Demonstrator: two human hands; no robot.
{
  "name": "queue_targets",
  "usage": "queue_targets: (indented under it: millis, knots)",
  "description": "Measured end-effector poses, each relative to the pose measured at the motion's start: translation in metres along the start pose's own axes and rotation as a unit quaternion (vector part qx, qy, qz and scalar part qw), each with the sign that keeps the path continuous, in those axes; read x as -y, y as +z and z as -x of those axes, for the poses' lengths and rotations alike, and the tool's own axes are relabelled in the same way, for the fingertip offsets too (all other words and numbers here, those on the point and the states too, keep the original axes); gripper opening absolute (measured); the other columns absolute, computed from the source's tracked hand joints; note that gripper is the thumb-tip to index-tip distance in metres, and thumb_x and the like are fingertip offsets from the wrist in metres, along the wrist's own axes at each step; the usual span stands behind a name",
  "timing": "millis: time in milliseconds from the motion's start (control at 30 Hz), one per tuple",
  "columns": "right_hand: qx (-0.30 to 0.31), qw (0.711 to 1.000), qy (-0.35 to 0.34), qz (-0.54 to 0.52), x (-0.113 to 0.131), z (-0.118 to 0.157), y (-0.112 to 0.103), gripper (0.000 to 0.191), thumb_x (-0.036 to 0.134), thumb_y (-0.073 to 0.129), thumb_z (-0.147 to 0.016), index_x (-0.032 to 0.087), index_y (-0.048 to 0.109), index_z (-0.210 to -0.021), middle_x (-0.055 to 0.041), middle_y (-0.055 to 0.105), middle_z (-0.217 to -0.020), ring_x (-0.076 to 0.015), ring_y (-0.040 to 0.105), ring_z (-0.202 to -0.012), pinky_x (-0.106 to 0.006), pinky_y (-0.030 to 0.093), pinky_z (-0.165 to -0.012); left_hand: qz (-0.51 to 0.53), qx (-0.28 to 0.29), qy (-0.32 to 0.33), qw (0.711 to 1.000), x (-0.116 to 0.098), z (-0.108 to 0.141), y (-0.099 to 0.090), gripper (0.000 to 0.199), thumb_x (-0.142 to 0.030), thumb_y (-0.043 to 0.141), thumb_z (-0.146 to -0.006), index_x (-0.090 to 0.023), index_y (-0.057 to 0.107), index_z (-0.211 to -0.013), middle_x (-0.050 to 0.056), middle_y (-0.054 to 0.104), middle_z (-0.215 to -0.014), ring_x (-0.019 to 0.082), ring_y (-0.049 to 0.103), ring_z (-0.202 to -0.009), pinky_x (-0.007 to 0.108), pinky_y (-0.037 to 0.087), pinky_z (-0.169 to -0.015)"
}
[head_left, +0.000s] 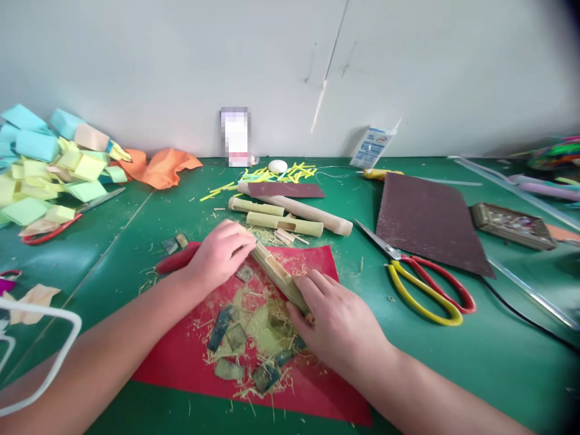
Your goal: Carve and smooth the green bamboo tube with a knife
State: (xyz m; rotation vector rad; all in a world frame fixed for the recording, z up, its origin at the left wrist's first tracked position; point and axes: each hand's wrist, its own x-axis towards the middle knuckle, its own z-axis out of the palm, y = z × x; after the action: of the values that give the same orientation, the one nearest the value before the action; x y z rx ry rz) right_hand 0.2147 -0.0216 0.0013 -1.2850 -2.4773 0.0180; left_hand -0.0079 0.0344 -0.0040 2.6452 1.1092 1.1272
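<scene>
A bamboo tube (pixel 277 270) with a rectangular opening cut in its upper side slants between my hands over a red sheet (pixel 333 393). My left hand (pixel 222 251) has its fingers closed at the tube's far end, where the fingertips are partly hidden. Around the near end wraps my right hand (pixel 338 314), thumb on the near side. Pale shavings and dust (pixel 260 329) lie on the sheet below, mixed with several dark small squares (pixel 229 370). A red handle (pixel 174 258) pokes out beside my left wrist; its other end is covered.
Two cut bamboo pieces (pixel 290 225) and a long wooden rod (pixel 333 222) lie beyond my hands. To the right are large scissors (pixel 423 284), brown sandpaper (pixel 426 226) and a metal tin (pixel 512 226). Coloured paper pieces (pixel 54 163) and a phone (pixel 235 139) stand farther back.
</scene>
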Motion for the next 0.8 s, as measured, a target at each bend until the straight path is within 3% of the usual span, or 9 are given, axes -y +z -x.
queue_targets:
  millis: [333, 567, 800]
  knots:
    - [0.009, 1.000, 0.000, 0.006, 0.002, -0.001, -0.002, 0.010, 0.019, 0.053, -0.078, 0.017, 0.058, -0.087, -0.0040, 0.058, -0.078, -0.0172, 0.052, -0.069, -0.029, 0.038, -0.059, 0.008, 0.026, 0.013, 1.000, 0.000, -0.001, -0.001, 0.009, -0.015, 0.056, -0.087, -0.016, 0.065, -0.089, 0.006, 0.067, -0.092, 0.017, 0.058, -0.088, 0.033, 0.047, -0.082]
    - [0.011, 0.999, 0.029, 0.020, 0.001, -0.001, 0.000, 0.014, 0.030, 0.052, -0.081, 0.018, 0.058, -0.088, -0.0037, 0.058, -0.078, -0.0187, 0.054, -0.069, -0.031, 0.037, -0.060, -0.017, 0.000, -0.012, 1.000, 0.012, -0.001, -0.001, 0.010, -0.018, 0.055, -0.088, -0.017, 0.065, -0.090, 0.006, 0.066, -0.093, 0.017, 0.058, -0.088, 0.035, 0.048, -0.082]
    - [0.015, 0.999, 0.043, 0.021, 0.001, 0.001, 0.001, 0.011, 0.028, 0.052, -0.081, 0.019, 0.057, -0.083, -0.0034, 0.058, -0.078, -0.0184, 0.053, -0.069, -0.031, 0.036, -0.060, -0.019, 0.034, 0.011, 0.999, 0.000, -0.001, -0.001, 0.009, -0.016, 0.056, -0.087, -0.015, 0.065, -0.091, 0.007, 0.066, -0.091, 0.017, 0.057, -0.089, 0.034, 0.048, -0.083]
